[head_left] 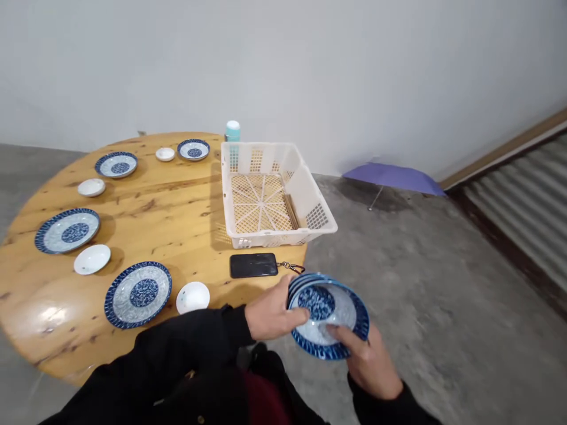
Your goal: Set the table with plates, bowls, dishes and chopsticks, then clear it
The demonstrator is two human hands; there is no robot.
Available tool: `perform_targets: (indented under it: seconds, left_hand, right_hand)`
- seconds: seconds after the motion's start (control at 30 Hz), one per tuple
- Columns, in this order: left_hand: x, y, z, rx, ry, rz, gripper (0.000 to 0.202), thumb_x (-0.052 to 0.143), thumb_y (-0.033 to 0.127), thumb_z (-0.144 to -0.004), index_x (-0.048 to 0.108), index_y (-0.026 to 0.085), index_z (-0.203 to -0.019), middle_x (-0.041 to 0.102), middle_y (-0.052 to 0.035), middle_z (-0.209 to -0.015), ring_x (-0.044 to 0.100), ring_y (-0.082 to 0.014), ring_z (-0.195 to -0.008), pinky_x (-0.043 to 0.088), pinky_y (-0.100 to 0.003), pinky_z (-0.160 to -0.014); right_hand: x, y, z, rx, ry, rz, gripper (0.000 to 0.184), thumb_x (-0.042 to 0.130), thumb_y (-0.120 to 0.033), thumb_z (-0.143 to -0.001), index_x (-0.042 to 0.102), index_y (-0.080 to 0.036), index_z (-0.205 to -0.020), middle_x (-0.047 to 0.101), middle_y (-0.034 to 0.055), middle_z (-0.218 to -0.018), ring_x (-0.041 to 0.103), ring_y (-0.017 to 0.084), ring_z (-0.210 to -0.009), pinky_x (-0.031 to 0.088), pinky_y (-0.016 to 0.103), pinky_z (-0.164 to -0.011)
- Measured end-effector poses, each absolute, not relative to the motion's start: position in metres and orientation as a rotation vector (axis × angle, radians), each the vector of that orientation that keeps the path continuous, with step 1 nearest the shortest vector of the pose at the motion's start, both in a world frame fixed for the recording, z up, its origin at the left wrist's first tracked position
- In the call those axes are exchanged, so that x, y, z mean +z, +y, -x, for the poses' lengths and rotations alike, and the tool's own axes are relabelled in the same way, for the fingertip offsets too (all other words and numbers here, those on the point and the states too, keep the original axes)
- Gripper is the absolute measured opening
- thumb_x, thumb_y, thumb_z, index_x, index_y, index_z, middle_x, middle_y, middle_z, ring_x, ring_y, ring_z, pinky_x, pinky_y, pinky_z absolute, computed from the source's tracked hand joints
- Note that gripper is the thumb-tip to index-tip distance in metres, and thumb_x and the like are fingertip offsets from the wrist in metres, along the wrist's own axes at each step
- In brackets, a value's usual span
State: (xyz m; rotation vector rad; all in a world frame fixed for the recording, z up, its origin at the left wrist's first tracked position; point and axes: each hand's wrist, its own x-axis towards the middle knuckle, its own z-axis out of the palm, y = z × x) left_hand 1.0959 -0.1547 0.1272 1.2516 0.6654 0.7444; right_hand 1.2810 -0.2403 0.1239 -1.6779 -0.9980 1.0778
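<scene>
A stack of blue-and-white patterned plates [328, 313] is held off the table's right edge, over the floor. My left hand [271, 316] grips the stack's left rim, thumb on top. My right hand [370, 363] holds the near right rim from below, thumb resting inside the top plate. Both sleeves are black. On the round wooden table [177, 206] lie several more blue-patterned plates, the nearest [137, 293] at the front, each paired with a small white dish such as the one [192, 297] close to my left arm.
A white plastic basket [270, 195] stands at the table's right edge, with a teal-capped bottle [232, 131] behind it. A black phone [253, 265] with keys lies in front of the basket. A purple umbrella [392, 177] rests on the concrete floor by the wall.
</scene>
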Motion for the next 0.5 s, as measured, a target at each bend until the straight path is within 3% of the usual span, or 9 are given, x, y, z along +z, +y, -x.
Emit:
perform_targets:
  seconds: [0.17, 0.27, 0.37, 0.5]
  left_hand:
    - [0.186, -0.087, -1.105, 0.945, 0.749, -1.399, 0.056, 0.066, 0.018, -0.072, 0.055, 0.014, -0.127, 0.066, -0.0088, -0.112, 0.058, -0.0322, -0.111, 0.038, -0.047, -0.105]
    - [0.2, -0.037, -1.114, 1.061, 0.852, -1.449, 0.054, 0.062, 0.016, -0.073, 0.054, 0.014, -0.126, 0.065, -0.0081, -0.114, 0.057, -0.0298, -0.113, 0.039, -0.046, -0.105]
    - [0.198, 0.026, -1.124, 1.1, 0.965, -1.411, 0.045, 0.058, 0.015, -0.071, 0.058, 0.014, -0.116, 0.067, -0.0072, -0.106, 0.061, -0.0246, -0.103, 0.047, -0.041, -0.097]
    - [0.178, 0.116, -1.136, 1.013, 1.115, -1.113, 0.021, 0.053, 0.016, -0.07, 0.061, 0.013, -0.09, 0.066, -0.0065, -0.078, 0.063, -0.0191, -0.075, 0.056, -0.034, -0.073]
  right_hand:
    - [0.177, -0.136, -1.302, 0.868, -1.39, 1.398, 0.029, 0.062, -0.026, -0.071, 0.071, -0.022, -0.099, 0.071, 0.0063, -0.086, 0.067, 0.027, -0.083, 0.055, 0.041, -0.077]
    - [0.189, -0.058, -1.311, 0.892, -1.455, 1.269, 0.028, 0.065, -0.02, -0.066, 0.07, -0.018, -0.093, 0.071, 0.0066, -0.087, 0.066, 0.028, -0.088, 0.054, 0.04, -0.081]
    - [0.186, 0.032, -1.314, 1.065, -1.44, 1.178, 0.028, 0.063, -0.017, -0.059, 0.069, -0.017, -0.087, 0.071, 0.0035, -0.087, 0.066, 0.027, -0.089, 0.053, 0.038, -0.082]
    - [0.165, 0.148, -1.305, 1.428, -1.228, 1.254, 0.019, 0.061, -0.012, -0.051, 0.06, -0.017, -0.07, 0.061, -0.0022, -0.062, 0.061, 0.018, -0.063, 0.053, 0.031, -0.062]
